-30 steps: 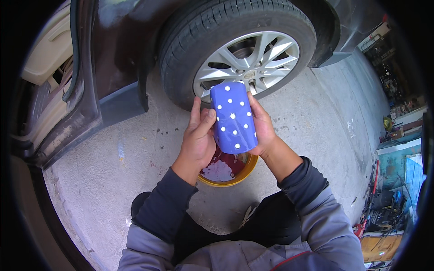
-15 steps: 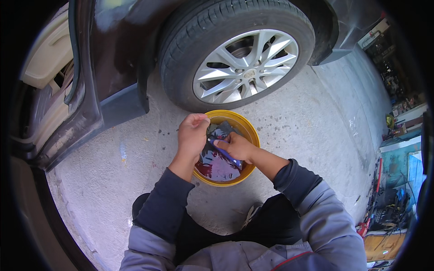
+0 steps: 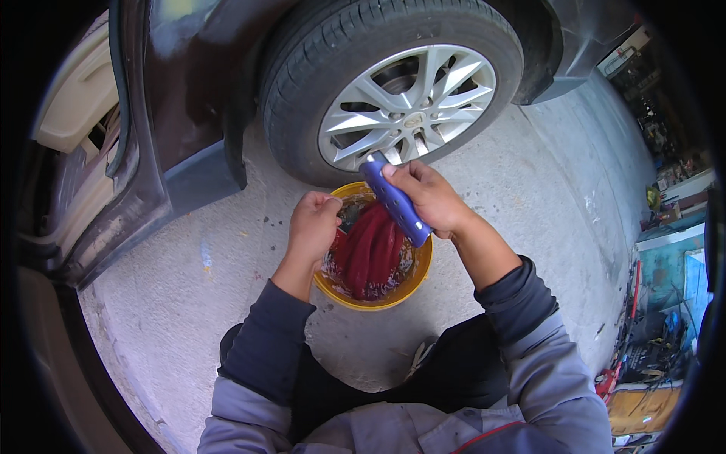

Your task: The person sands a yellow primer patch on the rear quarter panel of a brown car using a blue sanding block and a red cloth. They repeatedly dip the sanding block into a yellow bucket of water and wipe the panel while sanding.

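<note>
The right hand point(image 3: 432, 200) grips the blue spotted block point(image 3: 396, 203), already up over the yellow bucket point(image 3: 372, 306), while the red cloth point(image 3: 370, 256) isn't yet out of it, and whether the curled left hand point(image 3: 313, 229) holds anything I can't tell.

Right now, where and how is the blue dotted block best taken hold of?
Probably near its upper end, from the right, thumb on the dotted face, as the right hand has it. The blue dotted block looks long and narrow, slanting down rightward over the yellow bucket, so this leaves its lower end free.
</note>
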